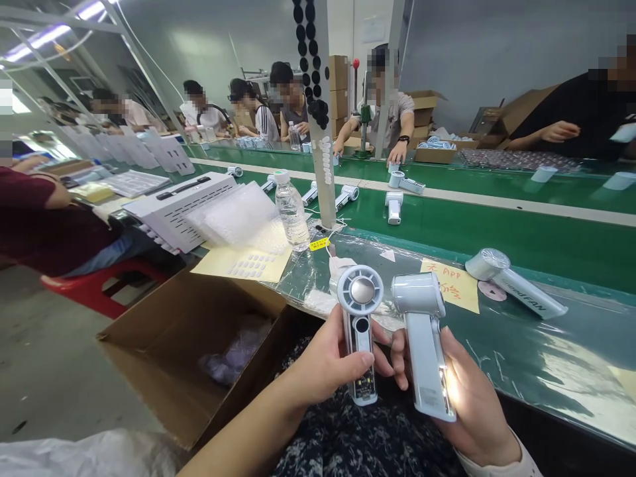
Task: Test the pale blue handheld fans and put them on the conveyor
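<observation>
My left hand point(330, 361) is wrapped round the handle of a small white fan point(362, 298), whose round head with a silver centre faces me; a circuit board shows low in its handle. In my right hand point(472, 397) is a second white fan point(422, 344), held upright with its head turned sideways and light glinting at the handle's edge. Both fans are side by side above my lap, close but apart. A third fan point(517, 281) lies on the bench to the right, beside a yellow note point(462, 295) with red writing.
An open cardboard box point(149, 358) holding plastic bags is at lower left. A water bottle point(293, 212) stands by a metal post point(325, 185). Further fans point(394, 207) lie on the green conveyor point(462, 228). People work across it; another person point(40, 218) sits at left.
</observation>
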### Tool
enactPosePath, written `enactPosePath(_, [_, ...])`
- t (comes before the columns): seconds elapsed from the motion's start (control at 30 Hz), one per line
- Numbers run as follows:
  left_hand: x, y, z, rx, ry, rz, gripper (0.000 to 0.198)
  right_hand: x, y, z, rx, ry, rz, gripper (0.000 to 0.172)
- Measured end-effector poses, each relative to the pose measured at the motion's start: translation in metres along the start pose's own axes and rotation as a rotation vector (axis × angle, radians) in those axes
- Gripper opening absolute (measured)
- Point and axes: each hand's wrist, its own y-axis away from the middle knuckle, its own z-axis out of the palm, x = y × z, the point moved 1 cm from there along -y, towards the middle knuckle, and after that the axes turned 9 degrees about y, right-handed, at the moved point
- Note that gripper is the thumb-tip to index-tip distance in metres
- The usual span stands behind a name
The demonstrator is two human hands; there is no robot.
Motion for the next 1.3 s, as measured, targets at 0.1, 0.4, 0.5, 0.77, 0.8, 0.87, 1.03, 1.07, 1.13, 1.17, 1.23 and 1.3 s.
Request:
enactPosePath(0.1, [-0.001,0.001,-0.002,0.016,-0.014,0.017,0.048,-0.002,0.000,-0.003,0.057,0.008,-0.078,0.041])
enactPosePath(0.4, [0.004,0.000,-0.004,0.057,-0.034,0.021,0.045,-0.036,0.029,-0.024,0.440,0.601,-0.487,0.024])
enactPosePath(0.5, [0.005,-0.001,-0.006,0.062,-0.045,0.015,0.045,-0.046,0.034,-0.035,0.712,0.735,-0.734,0.024])
enactPosePath(0.77, [0.000,-0.006,-0.001,0.104,-0.094,0.019,0.046,-0.026,-0.031,-0.085,0.480,0.669,-0.376,0.025])
enactPosePath(0.8, [0.001,-0.007,-0.002,0.121,-0.118,0.028,0.045,-0.024,-0.031,-0.084,0.459,0.619,-0.333,0.029])
enactPosePath(0.87, [0.004,-0.009,-0.011,0.218,-0.201,0.093,0.044,-0.022,-0.026,-0.077,0.413,0.472,-0.248,0.037])
enactPosePath(1.03, [0.028,-0.023,-0.056,0.639,-0.590,0.420,0.036,-0.024,-0.010,-0.050,0.266,0.062,-0.125,0.049])
enactPosePath(1.07, [0.032,-0.028,-0.068,0.717,-0.668,0.440,0.033,-0.024,-0.010,-0.047,0.248,0.040,-0.110,0.049])
enactPosePath(1.13, [0.033,-0.038,-0.094,0.869,-0.763,0.394,0.032,-0.023,-0.009,-0.044,0.239,0.034,-0.100,0.048])
enactPosePath(1.17, [0.032,-0.042,-0.105,0.918,-0.777,0.371,0.036,-0.022,-0.008,-0.042,0.235,0.041,-0.100,0.048])
enactPosePath(1.23, [0.028,-0.047,-0.122,0.953,-0.780,0.333,0.041,-0.019,-0.008,-0.040,0.223,0.063,-0.099,0.047])
enactPosePath(1.3, [0.024,-0.049,-0.127,0.931,-0.777,0.310,0.045,-0.015,-0.007,-0.039,0.206,0.091,-0.090,0.045])
